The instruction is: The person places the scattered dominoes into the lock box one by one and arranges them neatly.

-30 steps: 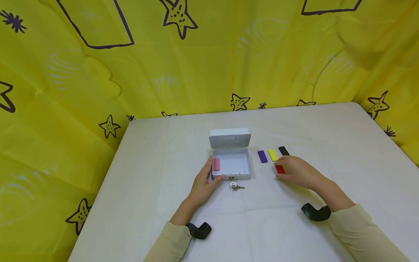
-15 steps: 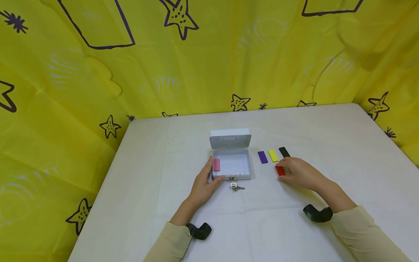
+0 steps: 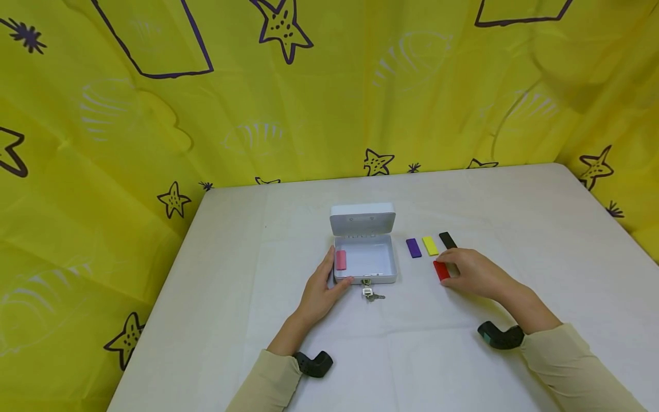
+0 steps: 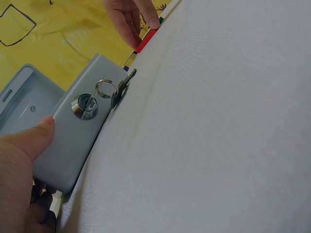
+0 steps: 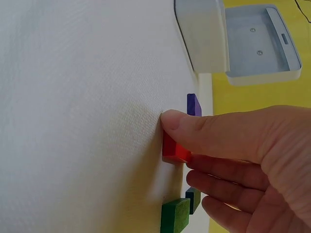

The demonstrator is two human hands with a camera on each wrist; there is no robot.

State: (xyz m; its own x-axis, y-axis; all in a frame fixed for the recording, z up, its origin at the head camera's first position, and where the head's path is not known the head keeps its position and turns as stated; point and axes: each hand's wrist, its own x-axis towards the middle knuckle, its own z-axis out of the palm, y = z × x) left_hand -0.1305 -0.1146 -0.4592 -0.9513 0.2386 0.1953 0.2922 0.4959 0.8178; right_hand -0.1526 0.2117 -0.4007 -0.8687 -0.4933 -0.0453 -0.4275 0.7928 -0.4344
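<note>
A small white metal cash box [image 3: 378, 280] stands with its lid up, a pink block [image 3: 341, 260] inside at the left. My left hand [image 3: 316, 294] grips the box's front left corner, thumb on the front wall [image 4: 68, 145] and fingers along the left side. To the right of the box, my right hand [image 3: 476, 274] pinches a red block [image 3: 440, 270] between thumb and fingers, low at the tabletop. Behind it lie a purple block [image 3: 413, 248], a yellow block [image 3: 430, 246] and a black block [image 3: 447, 240]. A green block [image 5: 174, 216] shows near the right fingers, hidden by the hand in the head view.
Keys on a ring [image 4: 108, 89] hang from the lock [image 4: 84, 106] on the box's front, one lying on the white tabletop [image 3: 391, 355]. A yellow patterned cloth [image 3: 329, 103] rises behind the table. Each wrist wears a black camera [image 3: 500, 335].
My right hand has shifted slightly right and toward me, with the red block a little nearer and more of it showing. My left hand and the box have stayed put.
</note>
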